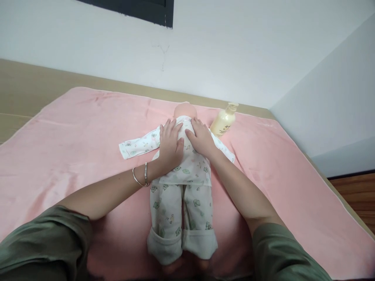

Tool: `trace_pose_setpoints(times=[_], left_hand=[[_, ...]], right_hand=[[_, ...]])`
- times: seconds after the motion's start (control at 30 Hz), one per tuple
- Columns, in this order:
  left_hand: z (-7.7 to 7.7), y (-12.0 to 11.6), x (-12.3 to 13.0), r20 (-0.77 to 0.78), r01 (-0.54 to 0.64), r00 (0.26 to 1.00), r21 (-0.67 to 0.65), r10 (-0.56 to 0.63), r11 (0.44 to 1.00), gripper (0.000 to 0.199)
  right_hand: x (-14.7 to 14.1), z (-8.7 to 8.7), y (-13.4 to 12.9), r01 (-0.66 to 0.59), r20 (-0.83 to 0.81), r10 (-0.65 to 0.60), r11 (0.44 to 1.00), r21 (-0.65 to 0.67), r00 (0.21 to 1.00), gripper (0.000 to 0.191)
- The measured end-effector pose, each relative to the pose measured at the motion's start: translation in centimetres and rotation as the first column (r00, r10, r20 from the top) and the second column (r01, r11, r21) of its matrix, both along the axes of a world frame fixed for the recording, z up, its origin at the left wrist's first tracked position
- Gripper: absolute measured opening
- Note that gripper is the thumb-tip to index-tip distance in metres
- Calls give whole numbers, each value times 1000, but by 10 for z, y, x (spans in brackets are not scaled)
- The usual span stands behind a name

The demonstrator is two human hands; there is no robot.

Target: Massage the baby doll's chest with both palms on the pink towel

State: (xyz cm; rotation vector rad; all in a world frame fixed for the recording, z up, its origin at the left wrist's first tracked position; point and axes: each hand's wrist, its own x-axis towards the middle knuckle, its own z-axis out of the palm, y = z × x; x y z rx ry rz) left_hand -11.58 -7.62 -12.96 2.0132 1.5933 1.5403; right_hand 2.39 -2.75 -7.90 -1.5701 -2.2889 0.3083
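Observation:
A baby doll (185, 110) lies stretched out on a pink blanket, its head away from me and its feet at the near edge. It wears a white printed top (193, 166) and matching trousers (167, 207) with rolled cuffs. My left hand (170, 144) rests on the left side of the doll's upper body, fingers spread. On the right side, near the shoulder, my right hand (202, 137) lies flat with the thumb apart. Neither hand grips anything. The doll's face is not visible, and my hands cover part of the top.
The pink blanket (96, 128) covers most of a wooden surface (26, 78). A pale yellow pump bottle (224, 120) stands just beyond the doll's right-hand sleeve. White walls (222, 50) rise behind and to the right, with a dark frame (146, 11) at the top.

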Motion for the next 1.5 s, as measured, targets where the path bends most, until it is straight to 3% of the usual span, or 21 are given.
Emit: trace_pose_setpoints(times=[0.13,0.27,0.37,0.53,0.7,0.77,0.83,0.97,1.07,1.17,1.23,1.33,1.43,1.5], left_hand=[[0,-1,-1,-3,-18,1000,-12,18,1000,46],[1,-5,-3,-47,8,999,50,-6,999,48],[2,-6,-4,-79,25,997,105,-17,994,49],[2,-6,-3,-105,30,994,92,-20,995,48],[1,-10,-3,-212,127,973,143,-94,982,43],[0,-8,-2,-217,116,972,85,-95,990,45],[0,-2,-2,-176,27,984,-22,-31,999,48],[11,23,-11,-182,-96,982,-243,52,965,50],[26,41,-22,-240,-103,971,-355,16,929,45],[37,44,-26,-264,-104,965,-372,3,922,42],[37,36,-22,-317,-101,948,-322,-7,942,40],[31,15,-9,-401,-60,916,-197,-25,979,42],[21,-4,3,-420,-7,907,-100,-36,995,52],[19,-7,6,-403,4,914,-105,-46,994,55]], right_hand=[[-10,2,-26,72,110,-81,994,86,991,63],[-19,-9,-49,-118,203,64,956,267,977,54],[-19,-18,-47,-242,161,200,917,316,967,51],[-7,-15,-15,-268,-38,277,950,161,960,53],[15,-9,15,-69,-100,71,997,25,992,54],[20,-10,21,-20,-65,20,1000,0,998,55],[21,-9,20,12,12,-12,1000,11,1000,56],[8,-3,-3,66,183,-84,992,103,980,54],[-5,1,-32,16,281,-71,981,193,957,52],[-12,-2,-50,-60,292,-22,962,268,956,51],[-11,-5,-45,-78,222,17,961,266,975,50],[0,-9,-13,-58,31,53,985,160,998,48],[13,-9,18,31,-81,-27,998,53,996,46],[17,-8,26,37,-71,-34,999,31,997,46]])
